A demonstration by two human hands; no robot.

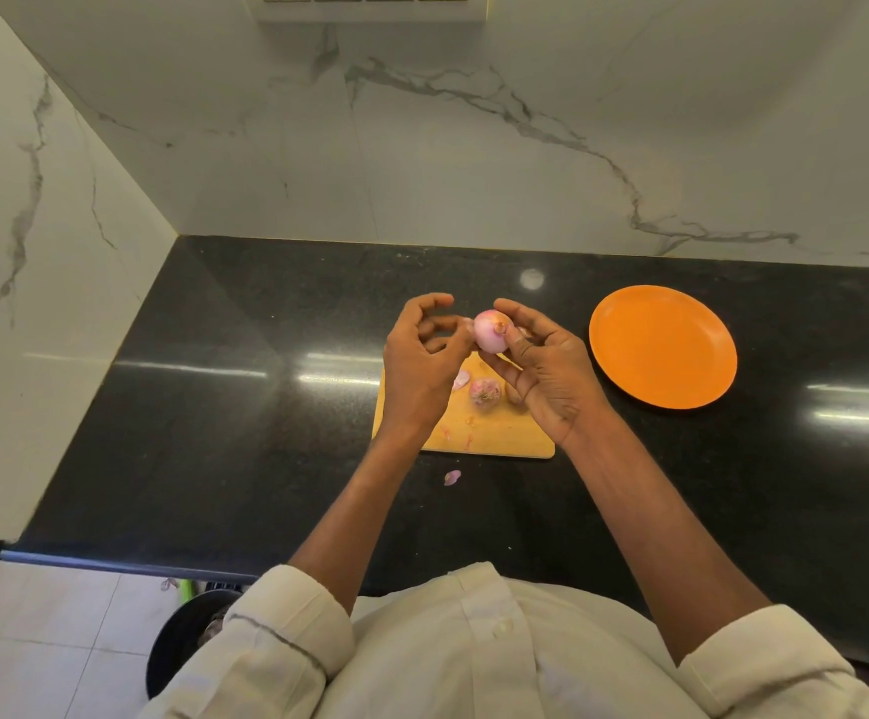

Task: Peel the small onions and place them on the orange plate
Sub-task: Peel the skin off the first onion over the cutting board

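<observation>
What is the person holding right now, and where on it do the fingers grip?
A small onion, held above the cutting board. The right hand grips its right side with thumb and fingers; the left hand pinches at its left side, seemingly loose skin.

— Bench (266, 407): black speckled stone, polished, glossy. Wall (422, 147)?
— Veined white marble, smooth, faint sheen.
— Board (500, 433)?
— Pale wood, matt. Plate (663, 347): orange, smooth, plastic-looking. Onion (489, 332): peeled, smooth, glossy.

Head camera, high, facing forward-down over counter (245, 386), wide-angle.
</observation>
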